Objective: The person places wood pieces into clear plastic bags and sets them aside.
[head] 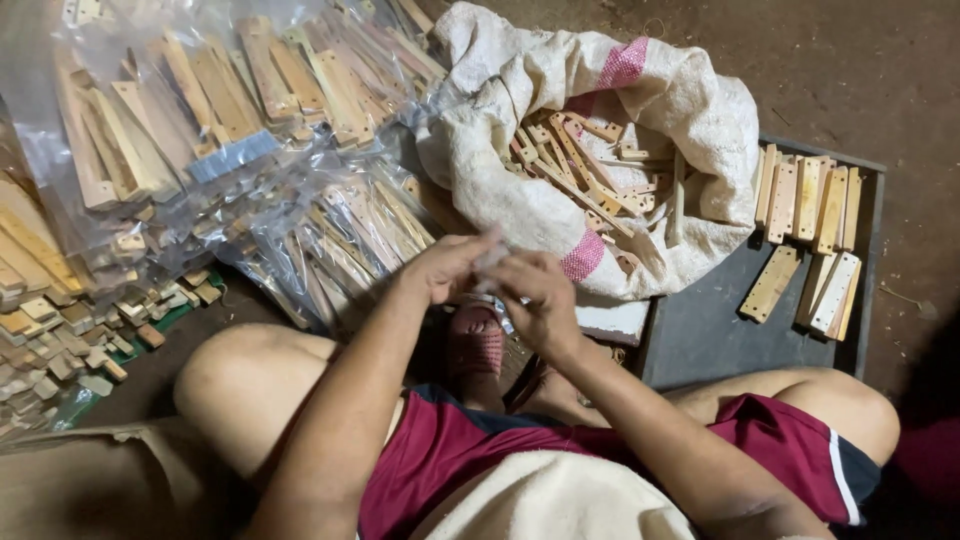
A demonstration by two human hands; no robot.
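Looking down from the head view, both hands met at the centre over the lap: the left hand (pixel 448 265) and right hand (pixel 540 300) were pinched together on something small and pale (pixel 492 255), blurred so its kind could not be told. At one o'clock lay an open white sack (pixel 690 110) of wooden slats (pixel 580 165); at ten o'clock, clear plastic bags (pixel 250 130) of similar slats. At three o'clock more slats (pixel 810 205) were laid on a dark board (pixel 700 340). Judging by this, the piece was being handled between fingertips; parting them cleanly would need a steady grip.

hands (pixel 495 280) – 2 | white sack (pixel 690 110) – 1 | dark tray (pixel 700 330) – 1 | clear bags (pixel 200 120) – 2
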